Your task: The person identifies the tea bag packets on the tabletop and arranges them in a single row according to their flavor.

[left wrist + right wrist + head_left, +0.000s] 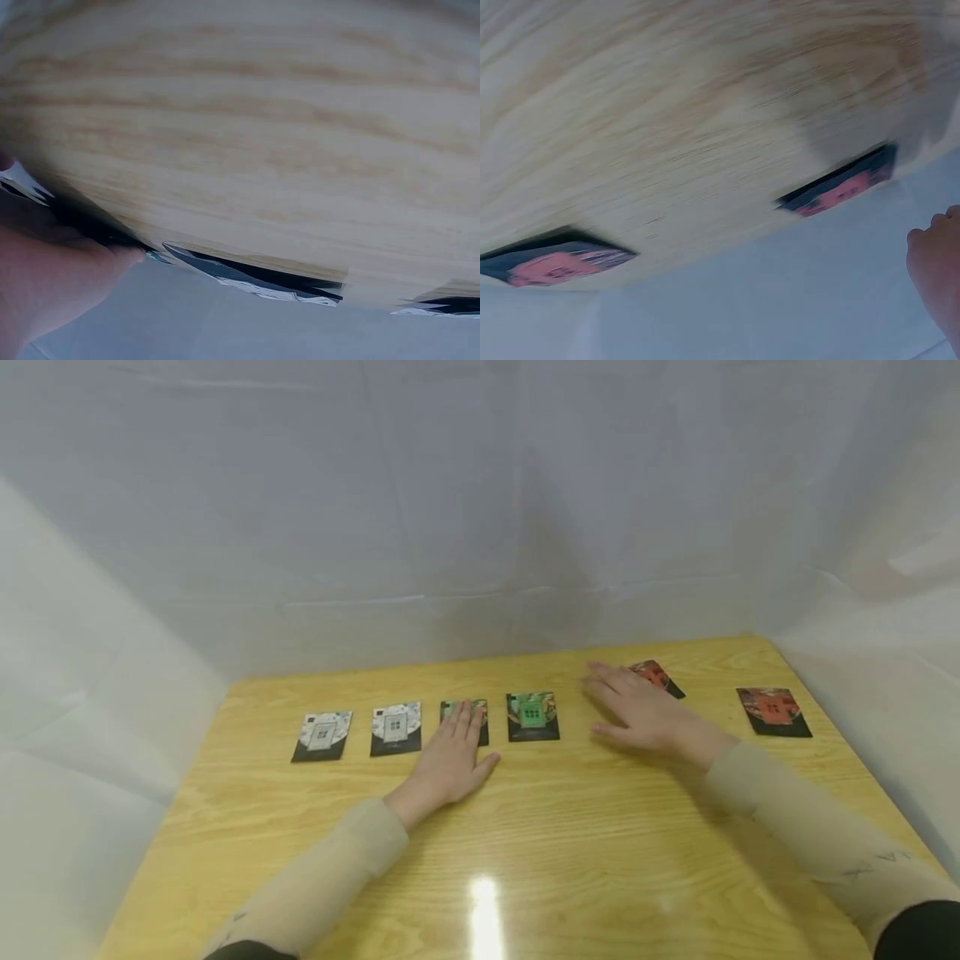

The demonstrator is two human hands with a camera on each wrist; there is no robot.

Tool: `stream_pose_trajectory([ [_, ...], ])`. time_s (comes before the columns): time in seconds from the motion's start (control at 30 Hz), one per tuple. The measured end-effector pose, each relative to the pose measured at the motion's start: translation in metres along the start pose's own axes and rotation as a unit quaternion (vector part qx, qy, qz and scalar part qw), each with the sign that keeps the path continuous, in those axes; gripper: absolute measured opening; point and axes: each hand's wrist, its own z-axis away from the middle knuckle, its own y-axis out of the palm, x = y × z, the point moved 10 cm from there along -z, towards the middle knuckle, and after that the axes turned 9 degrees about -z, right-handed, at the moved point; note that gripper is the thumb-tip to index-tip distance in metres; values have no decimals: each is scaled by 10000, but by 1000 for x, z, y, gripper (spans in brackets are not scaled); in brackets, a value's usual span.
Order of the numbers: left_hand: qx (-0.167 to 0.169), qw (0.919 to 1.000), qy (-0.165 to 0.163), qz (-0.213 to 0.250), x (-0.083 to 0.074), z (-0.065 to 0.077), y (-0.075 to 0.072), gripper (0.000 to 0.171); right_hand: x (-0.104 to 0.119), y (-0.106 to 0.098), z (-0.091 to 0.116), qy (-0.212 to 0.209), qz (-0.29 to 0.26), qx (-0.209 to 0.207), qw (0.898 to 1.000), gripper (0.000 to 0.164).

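My left hand lies with straight fingers over a green-and-black flat packet, hiding most of it. To its right is a second green packet. My right hand is stretched out, fingers straight and nothing in its grasp, beside a tilted red-and-black packet. The hand covers part of that packet in the head view. In the right wrist view the hand appears apart from the red packet. The left wrist view shows the thumb side of the left hand at the packet.
Two white-and-black packets lie left of the left hand. Another red packet lies near the right edge of the wooden table. White sheeting hangs behind the table and at both sides.
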Motion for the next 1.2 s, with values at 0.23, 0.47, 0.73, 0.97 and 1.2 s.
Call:
stream_pose_trajectory([
  [0.23,-110,9998,-44,-132,-3,5,-8,86,-31,-17,22,310,57,-129,9994,79],
  [0.47,-97,9999,-36,-94,-2,3,-5,87,-55,-19,43,601,-211,-183,9978,79],
  [0.73,37,10000,-36,-9,1,-2,4,89,-64,-2,53,498,-389,-173,9979,81],
  [0.97,157,9999,-18,0,0,-1,5,90,-63,8,53,803,-432,149,9957,84],
  [1.2,113,9999,-8,-7,0,-1,3,91,-45,9,50,870,-240,292,9955,86],
])
